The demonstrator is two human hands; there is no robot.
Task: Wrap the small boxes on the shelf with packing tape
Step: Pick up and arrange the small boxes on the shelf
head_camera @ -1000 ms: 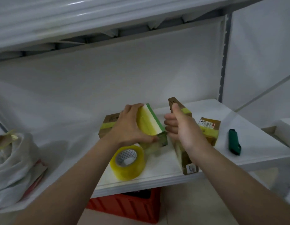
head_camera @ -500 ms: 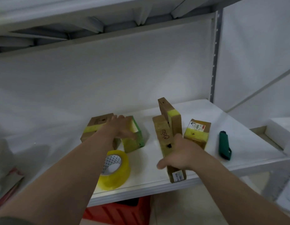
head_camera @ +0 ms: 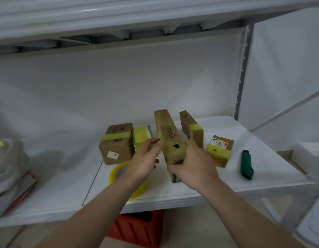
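Below the shelf (head_camera: 65, 187), nearest the camera: 1 red crate (head_camera: 137, 228).

Right hand (head_camera: 195, 166): fingers curled round the near end of the long box (head_camera: 168, 136), thumb on its right face. Firm grip. The box slants up and away from the hand. Cannot tell whether its near end touches the shelf board.

Left hand (head_camera: 143, 162): fingers (head_camera: 153, 142) straight, relaxed, with the tips at the long box's left face. Holds nothing.

Tape roll (head_camera: 115, 173), count 1: yellow, lying left of the long box and partly under the left wrist.

Boxes, count 5:
- long box
- brown cube box (head_camera: 115, 145), far left of it, yellow band over the top
- green-edged box (head_camera: 141, 134), between the cube and the long box
- flat upright box (head_camera: 191, 129), just right of and behind it
- small labelled box (head_camera: 220, 149), further right

Green cutter (head_camera: 246, 164), count 1: rightmost.
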